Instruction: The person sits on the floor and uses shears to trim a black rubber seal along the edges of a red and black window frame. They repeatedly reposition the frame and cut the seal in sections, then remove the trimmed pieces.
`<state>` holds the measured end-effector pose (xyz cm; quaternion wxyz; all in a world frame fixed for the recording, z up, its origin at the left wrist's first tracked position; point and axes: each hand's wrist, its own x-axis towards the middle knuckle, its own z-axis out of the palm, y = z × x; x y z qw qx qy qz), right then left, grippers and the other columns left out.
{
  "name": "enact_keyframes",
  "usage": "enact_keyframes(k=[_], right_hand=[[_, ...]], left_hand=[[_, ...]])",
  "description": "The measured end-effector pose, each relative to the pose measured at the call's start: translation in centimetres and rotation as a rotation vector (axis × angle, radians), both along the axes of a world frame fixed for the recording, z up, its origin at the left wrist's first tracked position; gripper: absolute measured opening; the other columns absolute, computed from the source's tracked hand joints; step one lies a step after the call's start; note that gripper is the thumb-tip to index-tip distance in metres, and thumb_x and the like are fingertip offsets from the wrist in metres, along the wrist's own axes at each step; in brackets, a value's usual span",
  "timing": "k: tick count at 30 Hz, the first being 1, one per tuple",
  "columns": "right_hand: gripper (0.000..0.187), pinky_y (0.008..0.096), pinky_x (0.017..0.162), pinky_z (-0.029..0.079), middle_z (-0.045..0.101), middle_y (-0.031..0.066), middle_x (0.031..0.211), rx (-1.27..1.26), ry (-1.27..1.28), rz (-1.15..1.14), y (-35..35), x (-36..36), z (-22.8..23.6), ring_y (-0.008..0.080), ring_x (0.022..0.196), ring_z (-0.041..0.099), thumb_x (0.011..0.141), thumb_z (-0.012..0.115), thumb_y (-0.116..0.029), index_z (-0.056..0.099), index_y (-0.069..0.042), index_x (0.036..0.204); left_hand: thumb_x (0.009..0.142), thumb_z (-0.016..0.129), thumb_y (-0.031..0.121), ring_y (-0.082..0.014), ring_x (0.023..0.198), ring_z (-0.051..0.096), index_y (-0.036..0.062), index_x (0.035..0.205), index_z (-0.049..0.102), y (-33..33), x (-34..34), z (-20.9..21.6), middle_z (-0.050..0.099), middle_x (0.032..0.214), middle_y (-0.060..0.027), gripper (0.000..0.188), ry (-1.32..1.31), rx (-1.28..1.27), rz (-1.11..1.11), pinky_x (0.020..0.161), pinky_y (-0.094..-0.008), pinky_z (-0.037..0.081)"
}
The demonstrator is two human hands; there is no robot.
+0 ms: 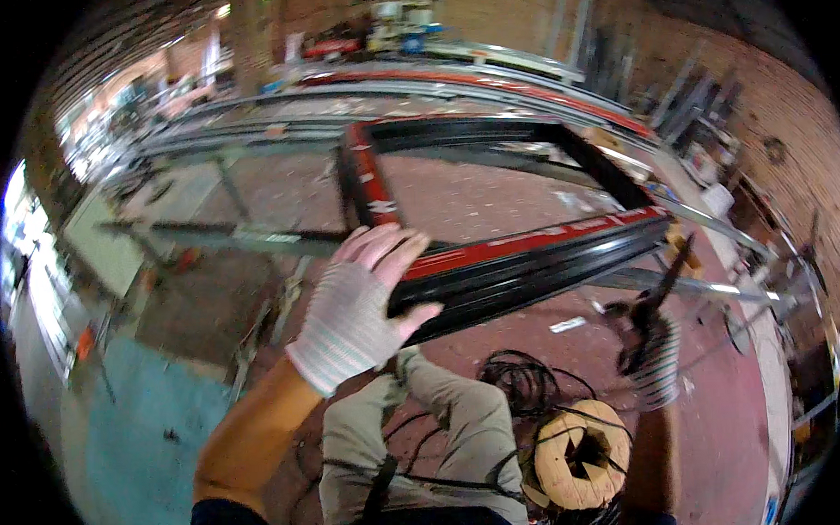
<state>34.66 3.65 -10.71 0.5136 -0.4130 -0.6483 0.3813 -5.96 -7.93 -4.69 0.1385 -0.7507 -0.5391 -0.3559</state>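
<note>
At lower right, your striped-gloved right hand (649, 352) looked closed around a blurred, dark, elongated tool (672, 277). Your left hand (358, 297) gripped the near-left corner of the black-and-red, rectangular, metal-looking frame (531, 261) at centre, presumably to steady it.

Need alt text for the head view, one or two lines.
A gloved left hand grips the near-left corner of a red-topped black rectangular frame, while the gloved right hand holds a blurred, dark elongated object. Below, coiled black cable and a pale ring-shaped roll lie beside the person's legs.
</note>
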Motion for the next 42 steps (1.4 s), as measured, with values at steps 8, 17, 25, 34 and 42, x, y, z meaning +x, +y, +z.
enact_keyframes(k=[8, 17, 25, 34, 42], right_hand=[[0.051, 0.0278, 0.084, 0.051, 0.070, 0.0033, 0.110, 0.148, -0.441, 0.158, 8.1, -6.7, 9.0, 0.0101, 0.099, 0.061, 0.071, 0.085, 0.004, 0.063, 0.000, 0.117], [0.042, 0.0282, 0.082, 0.051, 0.068, 0.0000, 0.098, 0.031, -0.457, 0.338, 10.8, -8.2, 9.4, 0.0094, 0.089, 0.058, 0.072, 0.084, -0.003, 0.064, -0.002, 0.108], [0.030, 0.0266, 0.081, 0.049, 0.061, -0.0003, 0.088, 0.164, -0.479, 0.425, 6.6, -11.8, 11.7, 0.0102, 0.086, 0.056, 0.073, 0.084, 0.000, 0.062, -0.005, 0.092], [0.054, 0.0322, 0.102, 0.045, 0.063, 0.0061, 0.118, 0.150, -0.674, 0.332, 8.9, -9.6, 9.7, 0.0148, 0.111, 0.056, 0.079, 0.081, -0.002, 0.055, 0.000, 0.126], [0.070, 0.0382, 0.108, 0.046, 0.056, 0.0125, 0.138, 0.106, -0.210, 0.550, 13.1, -6.3, 5.3, 0.0223, 0.124, 0.057, 0.084, 0.076, 0.001, 0.043, -0.008, 0.145]], left_hand=[[0.077, 0.082, 0.029, -0.0373, 0.126, 0.052, 0.0020, 0.140, 0.051, -3.1, -1.9, -6.0, 0.055, 0.137, -0.0194, 0.075, -0.290, 0.064, 0.125, 0.110, -0.0456, 0.040], [0.079, 0.080, 0.022, -0.0383, 0.124, 0.056, 0.0052, 0.141, 0.053, -2.3, -1.7, -6.3, 0.056, 0.136, -0.0211, 0.070, -0.336, 0.091, 0.052, 0.107, -0.0428, 0.045], [0.080, 0.077, 0.017, -0.0386, 0.126, 0.055, 0.0046, 0.141, 0.052, -2.6, -2.0, -5.8, 0.055, 0.137, -0.0219, 0.067, -0.344, 0.058, 0.025, 0.108, -0.0436, 0.044], [0.083, 0.075, 0.010, -0.0362, 0.128, 0.052, 0.0021, 0.142, 0.050, -2.3, -1.8, -6.6, 0.053, 0.137, -0.0221, 0.064, -0.364, 0.092, -0.022, 0.111, -0.0421, 0.041], [0.077, 0.080, 0.018, -0.0391, 0.119, 0.058, 0.0067, 0.140, 0.053, -0.8, -2.3, -8.0, 0.056, 0.132, -0.0217, 0.070, -0.333, 0.234, -0.047, 0.101, -0.0431, 0.049]])
